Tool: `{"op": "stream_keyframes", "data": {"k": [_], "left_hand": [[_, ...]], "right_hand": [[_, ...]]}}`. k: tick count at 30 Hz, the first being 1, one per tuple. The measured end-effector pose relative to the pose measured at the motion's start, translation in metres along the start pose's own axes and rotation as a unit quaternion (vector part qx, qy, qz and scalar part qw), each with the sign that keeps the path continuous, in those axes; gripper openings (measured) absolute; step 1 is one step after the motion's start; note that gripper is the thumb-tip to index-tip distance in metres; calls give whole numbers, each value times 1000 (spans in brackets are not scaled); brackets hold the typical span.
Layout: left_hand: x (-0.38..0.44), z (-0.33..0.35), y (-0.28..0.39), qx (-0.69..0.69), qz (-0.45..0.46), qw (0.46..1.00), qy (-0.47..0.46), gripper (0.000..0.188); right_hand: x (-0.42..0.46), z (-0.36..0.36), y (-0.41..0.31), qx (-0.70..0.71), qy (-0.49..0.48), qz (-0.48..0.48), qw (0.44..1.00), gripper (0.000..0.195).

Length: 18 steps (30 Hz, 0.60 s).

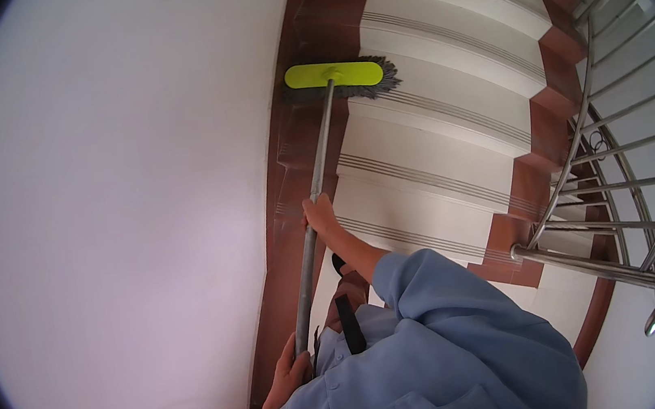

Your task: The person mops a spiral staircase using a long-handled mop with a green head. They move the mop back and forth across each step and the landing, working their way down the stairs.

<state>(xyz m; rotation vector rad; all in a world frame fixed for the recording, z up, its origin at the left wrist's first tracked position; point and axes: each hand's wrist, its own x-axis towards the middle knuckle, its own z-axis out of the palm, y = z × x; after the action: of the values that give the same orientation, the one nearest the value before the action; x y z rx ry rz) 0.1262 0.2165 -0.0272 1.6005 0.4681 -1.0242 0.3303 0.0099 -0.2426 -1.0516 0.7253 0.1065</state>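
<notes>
A dust mop with a lime-green head [300, 79] and a grey fringe lies across the left side of a stair, partly over the red-brown border and partly over the pale tread. Its grey metal pole slants down towards me. My right hand [319, 213] is closed round the middle of the pole. Lower down, near my waist, my left hand [293, 365] grips the pole close to its end, which is hidden by the hand and the shirt.
Pale steps [417, 132] with grooved edges and red-brown borders curve upward ahead. A white wall [118, 199] runs along the left, with a red-brown skirting beside the steps. A curved stainless steel railing [626, 186] stands on the right.
</notes>
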Motion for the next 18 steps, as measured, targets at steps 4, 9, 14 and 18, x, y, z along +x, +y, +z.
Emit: {"op": "stream_keyframes", "data": {"k": [4, 9, 14, 18], "left_hand": [[-26, 21, 7, 68, -47, 996, 26, 59], [-27, 45, -19, 145, -15, 988, -53, 57], [-13, 142, 15, 234, 29, 954, -183, 55], [25, 202, 15, 374, 110, 886, -252, 58]], "right_hand": [[-41, -35, -3, 59, -15, 19, 998, 23], [-84, -125, -14, 100, 28, 18, 994, 25], [-100, -250, -17, 181, 134, 7, 974, 22], [-102, -356, -26, 229, 222, -34, 947, 21]]}}
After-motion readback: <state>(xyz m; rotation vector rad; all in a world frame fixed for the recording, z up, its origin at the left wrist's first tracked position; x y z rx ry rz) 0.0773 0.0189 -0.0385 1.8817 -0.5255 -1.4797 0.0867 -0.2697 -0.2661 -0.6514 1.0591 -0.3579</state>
